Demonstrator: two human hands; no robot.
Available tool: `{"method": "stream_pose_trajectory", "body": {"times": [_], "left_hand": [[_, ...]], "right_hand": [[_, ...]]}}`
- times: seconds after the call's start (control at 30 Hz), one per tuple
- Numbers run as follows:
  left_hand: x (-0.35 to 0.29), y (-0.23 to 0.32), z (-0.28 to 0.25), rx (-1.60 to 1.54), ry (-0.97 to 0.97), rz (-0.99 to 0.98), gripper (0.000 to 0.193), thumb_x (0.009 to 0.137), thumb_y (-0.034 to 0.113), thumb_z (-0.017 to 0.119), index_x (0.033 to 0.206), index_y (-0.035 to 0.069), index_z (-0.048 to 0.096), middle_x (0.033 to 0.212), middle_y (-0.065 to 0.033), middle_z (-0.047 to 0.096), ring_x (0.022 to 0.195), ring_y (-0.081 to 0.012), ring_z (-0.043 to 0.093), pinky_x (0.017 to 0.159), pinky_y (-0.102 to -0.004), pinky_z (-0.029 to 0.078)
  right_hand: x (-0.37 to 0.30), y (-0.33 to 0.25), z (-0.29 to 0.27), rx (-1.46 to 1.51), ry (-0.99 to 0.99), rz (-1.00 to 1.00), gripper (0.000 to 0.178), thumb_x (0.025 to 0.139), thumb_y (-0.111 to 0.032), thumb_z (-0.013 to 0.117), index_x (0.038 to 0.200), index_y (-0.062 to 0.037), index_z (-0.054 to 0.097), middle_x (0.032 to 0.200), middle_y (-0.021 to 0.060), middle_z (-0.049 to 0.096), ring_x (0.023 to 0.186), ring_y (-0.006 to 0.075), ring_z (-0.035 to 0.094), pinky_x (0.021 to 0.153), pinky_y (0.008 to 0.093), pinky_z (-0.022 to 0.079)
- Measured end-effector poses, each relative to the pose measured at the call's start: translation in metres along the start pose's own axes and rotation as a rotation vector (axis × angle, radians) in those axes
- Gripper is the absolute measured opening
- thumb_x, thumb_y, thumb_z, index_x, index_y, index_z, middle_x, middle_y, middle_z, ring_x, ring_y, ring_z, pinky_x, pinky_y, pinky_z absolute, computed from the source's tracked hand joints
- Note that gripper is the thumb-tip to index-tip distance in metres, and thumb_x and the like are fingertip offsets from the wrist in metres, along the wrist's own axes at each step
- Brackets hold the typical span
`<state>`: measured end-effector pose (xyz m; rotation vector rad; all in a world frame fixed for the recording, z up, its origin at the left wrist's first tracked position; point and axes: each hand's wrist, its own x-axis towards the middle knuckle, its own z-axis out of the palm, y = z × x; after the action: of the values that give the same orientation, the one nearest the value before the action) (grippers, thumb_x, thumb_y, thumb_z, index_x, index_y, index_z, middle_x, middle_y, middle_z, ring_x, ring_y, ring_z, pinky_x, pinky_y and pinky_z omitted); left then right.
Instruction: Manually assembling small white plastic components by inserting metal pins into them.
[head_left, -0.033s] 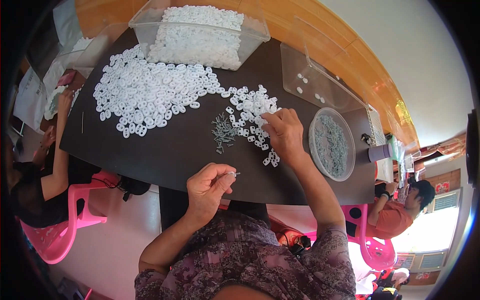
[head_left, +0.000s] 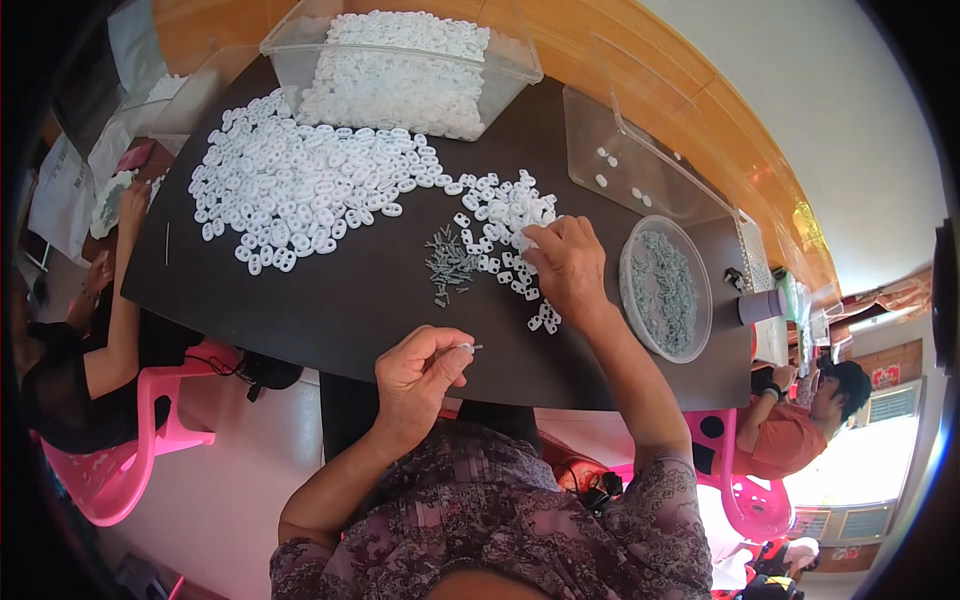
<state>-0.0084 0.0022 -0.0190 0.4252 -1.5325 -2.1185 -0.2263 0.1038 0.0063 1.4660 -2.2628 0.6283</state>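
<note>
A dark surface (head_left: 330, 310) runs across the room beside a pale wall with a wooden ledge, and pink plastic chairs (head_left: 130, 450) stand along its near side on a light floor.

The person's left hand (head_left: 418, 375) is raised at the near edge of the surface, fingers curled in, thumb and forefinger pinched on 1 small grey metal screw (head_left: 468, 348) whose tip points right. The right hand (head_left: 565, 265) lies palm down on the surface, fingers spread loosely over a cluster of small white plastic pieces (head_left: 505, 215); whether it grips any of them cannot be told from here.

Just left of the right hand lies a little heap of grey screws (head_left: 447, 262), touching the surface and close to the white cluster. A much larger spread of white plastic pieces (head_left: 300, 185) covers the far left part of the surface. Behind it stands a clear plastic bin (head_left: 505, 55) filled with the same white pieces. To the right of the right hand sits a round clear bowl (head_left: 700, 270) holding more grey screws. Beyond that, a clear tray (head_left: 590, 130) stands tilted with a few white pieces in it.

A second person in black (head_left: 60, 390) sits at the left end. A third person in orange (head_left: 790, 430) sits at the right.
</note>
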Motion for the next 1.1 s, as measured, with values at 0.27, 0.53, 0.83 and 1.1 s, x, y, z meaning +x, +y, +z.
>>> {"method": "stream_pose_trajectory", "body": {"times": [0.27, 0.53, 0.83, 1.1], "left_hand": [[-0.002, -0.002, 0.001, -0.009, 0.003, 0.01, 0.009, 0.087, 0.004, 0.064, 0.093, -0.002, 0.065, 0.081, -0.0021, 0.06, 0.061, -0.0058, 0.056, 0.055, -0.0184, 0.045], [-0.001, 0.01, -0.005, -0.14, 0.001, -0.108, 0.014, 0.089, 0.006, 0.063, 0.099, -0.004, 0.063, 0.089, -0.0052, 0.063, 0.067, -0.0063, 0.057, 0.061, -0.0185, 0.048], [0.008, 0.009, 0.005, -0.039, 0.041, 0.115, 0.013, 0.092, 0.006, 0.06, 0.1, -0.003, 0.06, 0.091, -0.0036, 0.061, 0.077, -0.0062, 0.058, 0.072, -0.0191, 0.047], [0.002, 0.011, 0.009, -0.19, 0.06, -0.045, 0.016, 0.091, 0.008, 0.061, 0.102, -0.004, 0.061, 0.092, -0.0068, 0.065, 0.082, -0.0118, 0.064, 0.071, -0.022, 0.05]], "right_hand": [[0.005, 0.002, 0.0, -0.007, -0.036, -0.066, 0.014, 0.07, -0.004, 0.07, 0.082, -0.0057, 0.064, 0.075, 0.008, 0.057, 0.071, 0.0257, 0.054, 0.062, 0.0363, 0.045], [-0.006, -0.042, -0.03, 0.8, -0.314, 0.537, 0.012, 0.08, -0.007, 0.071, 0.084, -0.0008, 0.063, 0.07, -0.0019, 0.058, 0.066, 0.0036, 0.051, 0.058, 0.0209, 0.042], [-0.017, -0.071, -0.04, 0.975, -0.566, 0.554, 0.011, 0.082, -0.006, 0.07, 0.087, -0.0011, 0.062, 0.072, -0.0016, 0.061, 0.067, 0.0028, 0.053, 0.059, 0.0203, 0.044], [-0.031, -0.085, -0.029, 1.232, -0.239, 0.705, 0.012, 0.085, -0.002, 0.064, 0.097, 0.001, 0.064, 0.086, 0.0016, 0.064, 0.08, 0.0054, 0.058, 0.072, 0.0205, 0.048]]}}
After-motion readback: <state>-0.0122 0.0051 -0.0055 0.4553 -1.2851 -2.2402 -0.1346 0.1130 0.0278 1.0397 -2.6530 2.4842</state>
